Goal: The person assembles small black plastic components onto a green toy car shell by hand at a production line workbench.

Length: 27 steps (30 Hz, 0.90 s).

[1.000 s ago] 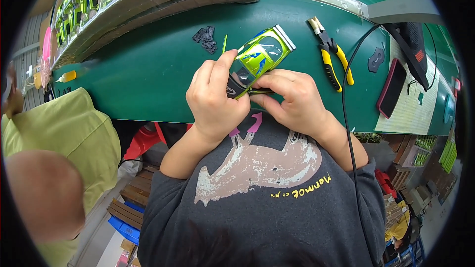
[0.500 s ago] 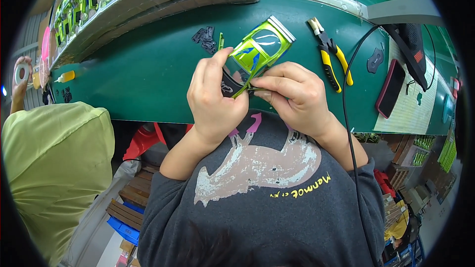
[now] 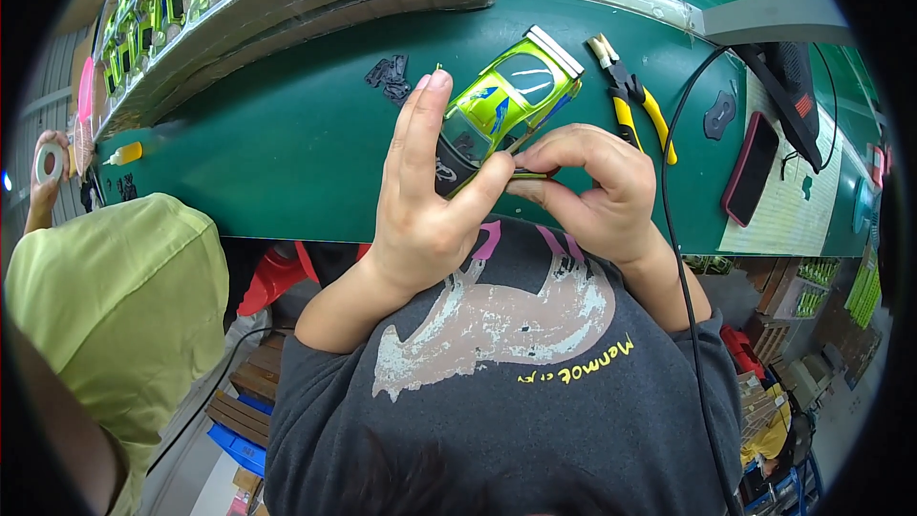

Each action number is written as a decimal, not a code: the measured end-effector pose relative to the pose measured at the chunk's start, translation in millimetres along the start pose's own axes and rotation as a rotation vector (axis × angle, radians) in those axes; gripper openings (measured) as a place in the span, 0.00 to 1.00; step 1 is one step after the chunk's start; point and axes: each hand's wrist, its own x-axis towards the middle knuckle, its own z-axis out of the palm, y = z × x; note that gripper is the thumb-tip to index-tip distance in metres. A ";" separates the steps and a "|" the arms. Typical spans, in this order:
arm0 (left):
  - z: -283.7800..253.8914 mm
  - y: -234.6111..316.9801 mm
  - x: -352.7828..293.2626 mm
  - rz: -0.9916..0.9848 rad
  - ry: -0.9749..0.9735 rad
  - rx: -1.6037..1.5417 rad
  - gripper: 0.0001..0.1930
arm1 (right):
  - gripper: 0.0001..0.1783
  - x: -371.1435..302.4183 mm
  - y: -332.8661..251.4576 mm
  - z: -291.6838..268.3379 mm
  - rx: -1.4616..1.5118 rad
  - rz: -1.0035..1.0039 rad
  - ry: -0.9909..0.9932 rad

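A lime-green toy car (image 3: 504, 96) sits slantwise between both hands, above the green table (image 3: 277, 134). The left hand (image 3: 420, 215) clasps its black end between thumb and straightened fingers, probably for steadiness; the right hand (image 3: 609, 186) pinches a thin dark strip (image 3: 531, 173) (one end is hidden) at its side, thumb against forefinger. Yellow-handled pliers (image 3: 623, 86) lie to the right, seemingly for easy reach.

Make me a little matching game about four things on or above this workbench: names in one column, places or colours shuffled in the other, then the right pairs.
Things
1. Toy car
2. Pliers
3. Smartphone
4. Small bottle

Places or colours
A. Black-and-yellow handles
B. Yellow, toward the left end of the green table
C. Touching the left hand
D. At the edge of a paper sheet

Pairs: 1-C, 2-A, 3-D, 4-B
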 end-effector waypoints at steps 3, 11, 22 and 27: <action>3.3 -0.3 -1.4 0.028 0.054 0.001 0.12 | 0.15 -1.0 0.7 0.2 0.098 0.017 -0.011; -1.2 2.7 -1.0 0.055 0.051 0.013 0.11 | 0.13 1.3 -2.4 0.3 -0.040 -0.155 0.040; -15.2 -0.9 3.2 -0.252 0.034 -0.088 0.47 | 0.14 0.9 0.7 1.3 0.091 -0.077 0.035; -7.7 -1.0 3.7 -0.321 0.028 -0.092 0.37 | 0.14 -3.1 1.1 8.8 0.220 0.107 0.052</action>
